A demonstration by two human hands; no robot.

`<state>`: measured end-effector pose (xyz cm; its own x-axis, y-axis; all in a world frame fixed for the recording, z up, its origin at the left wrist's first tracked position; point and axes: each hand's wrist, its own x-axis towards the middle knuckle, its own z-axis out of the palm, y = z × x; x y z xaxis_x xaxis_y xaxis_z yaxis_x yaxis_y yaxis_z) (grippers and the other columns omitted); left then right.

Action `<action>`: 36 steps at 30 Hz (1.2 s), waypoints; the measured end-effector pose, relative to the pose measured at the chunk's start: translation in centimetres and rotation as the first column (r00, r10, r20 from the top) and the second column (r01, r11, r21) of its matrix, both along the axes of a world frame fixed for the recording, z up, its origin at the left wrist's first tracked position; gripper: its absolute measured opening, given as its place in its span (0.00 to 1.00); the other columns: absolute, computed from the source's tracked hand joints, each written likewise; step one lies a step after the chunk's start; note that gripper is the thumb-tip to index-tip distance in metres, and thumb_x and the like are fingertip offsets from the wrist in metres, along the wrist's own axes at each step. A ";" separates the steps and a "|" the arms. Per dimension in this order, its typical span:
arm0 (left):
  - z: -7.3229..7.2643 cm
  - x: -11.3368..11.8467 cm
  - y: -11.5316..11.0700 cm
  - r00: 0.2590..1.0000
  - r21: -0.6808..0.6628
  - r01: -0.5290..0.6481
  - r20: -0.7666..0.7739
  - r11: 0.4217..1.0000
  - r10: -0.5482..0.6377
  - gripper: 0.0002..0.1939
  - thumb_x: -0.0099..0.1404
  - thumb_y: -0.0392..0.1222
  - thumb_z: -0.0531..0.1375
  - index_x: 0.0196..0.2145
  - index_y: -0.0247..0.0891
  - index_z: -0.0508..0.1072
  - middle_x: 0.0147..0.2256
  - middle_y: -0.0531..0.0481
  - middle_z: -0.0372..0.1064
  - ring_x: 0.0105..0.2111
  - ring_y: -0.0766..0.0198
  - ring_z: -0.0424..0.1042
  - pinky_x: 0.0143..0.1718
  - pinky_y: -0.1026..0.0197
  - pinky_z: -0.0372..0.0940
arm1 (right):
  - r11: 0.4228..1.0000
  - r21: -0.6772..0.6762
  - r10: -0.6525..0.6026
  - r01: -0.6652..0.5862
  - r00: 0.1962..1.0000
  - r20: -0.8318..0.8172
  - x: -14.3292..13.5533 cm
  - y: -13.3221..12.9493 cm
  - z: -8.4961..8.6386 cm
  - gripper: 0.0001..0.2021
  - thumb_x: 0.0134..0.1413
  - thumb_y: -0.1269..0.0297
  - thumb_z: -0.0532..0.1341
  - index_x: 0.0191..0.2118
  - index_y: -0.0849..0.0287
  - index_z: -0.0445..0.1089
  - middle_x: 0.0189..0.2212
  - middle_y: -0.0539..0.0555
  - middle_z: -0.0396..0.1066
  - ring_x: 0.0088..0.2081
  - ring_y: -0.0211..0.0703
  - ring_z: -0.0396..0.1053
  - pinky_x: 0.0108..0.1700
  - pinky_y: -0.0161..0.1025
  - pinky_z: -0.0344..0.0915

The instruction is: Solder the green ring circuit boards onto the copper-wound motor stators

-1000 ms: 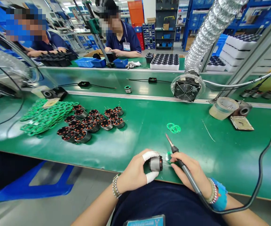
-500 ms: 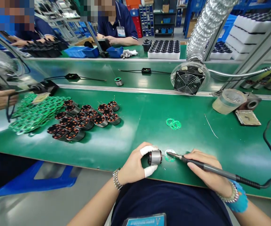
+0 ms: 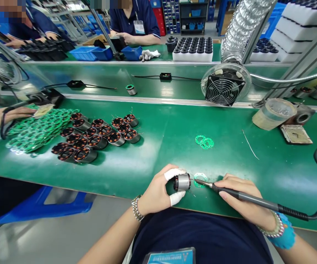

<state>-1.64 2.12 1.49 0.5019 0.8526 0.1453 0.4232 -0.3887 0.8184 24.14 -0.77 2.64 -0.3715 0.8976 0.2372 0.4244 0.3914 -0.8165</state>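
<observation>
Between the white-covered thumb and finger of my left hand [image 3: 161, 190] a motor stator [image 3: 182, 182] is held on its side, a steel cylinder with copper windings at its ends. Thin wire ends stick out from its right side. My right hand [image 3: 241, 196] is closed around the dark handle of a soldering iron [image 3: 253, 200], its tip pointing left toward those wires. Under the tip lies a green ring-shaped circuit board [image 3: 200, 179] on the bench. Whether the tip touches the wire or board I cannot tell. Farther back, green ring boards [image 3: 206, 142] overlap.
Several stators [image 3: 98, 141] stand left of centre beside a heap of green boards [image 3: 41, 128], where a co-worker's hand [image 3: 10, 117] reaches in. At right are solder wire [image 3: 250, 145], a plastic cup [image 3: 274, 114] and a tip-cleaning pad [image 3: 296, 134]. A fan [image 3: 223, 90] hangs behind.
The iron's tip has shifted from over the ring board toward the stator's wire ends. The co-worker's hand at left has come down onto the heap of boards. The view has tilted slightly.
</observation>
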 end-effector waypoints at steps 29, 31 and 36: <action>-0.1 0.1 0.0 1.000 0.022 0.012 -0.018 1.000 -0.012 0.21 0.51 0.34 0.61 0.45 0.38 0.64 0.41 0.45 0.64 0.40 0.60 0.67 0.41 0.56 0.64 | 0.999 0.003 -0.034 0.034 0.999 -0.031 0.3 -0.1 0.1 0.09 0.53 0.71 0.59 0.40 0.56 0.71 0.31 0.51 0.74 0.34 0.41 0.71 0.36 0.37 0.67; 0.0 0.1 0.0 1.000 0.021 0.011 -0.015 1.000 -0.011 0.21 0.51 0.34 0.61 0.44 0.38 0.64 0.41 0.45 0.64 0.40 0.60 0.67 0.41 0.57 0.64 | 0.999 -0.006 -0.054 0.054 0.998 -0.032 0.5 -0.1 0.2 0.08 0.53 0.71 0.59 0.39 0.56 0.72 0.31 0.52 0.73 0.33 0.41 0.70 0.36 0.36 0.67; 0.1 0.1 -0.2 0.999 -0.004 0.023 -0.049 1.000 -0.023 0.20 0.53 0.33 0.59 0.45 0.40 0.64 0.41 0.47 0.63 0.39 0.61 0.67 0.41 0.58 0.64 | 0.939 0.123 -0.326 0.322 0.945 0.014 3.9 1.6 0.8 0.08 0.53 0.68 0.60 0.40 0.54 0.72 0.36 0.52 0.73 0.37 0.43 0.71 0.39 0.37 0.67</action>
<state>-1.53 1.94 1.54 0.5278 0.8412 0.1176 0.4537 -0.3963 0.7982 28.02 0.85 3.48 -0.0749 0.9371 0.3409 0.5705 0.3206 -0.7562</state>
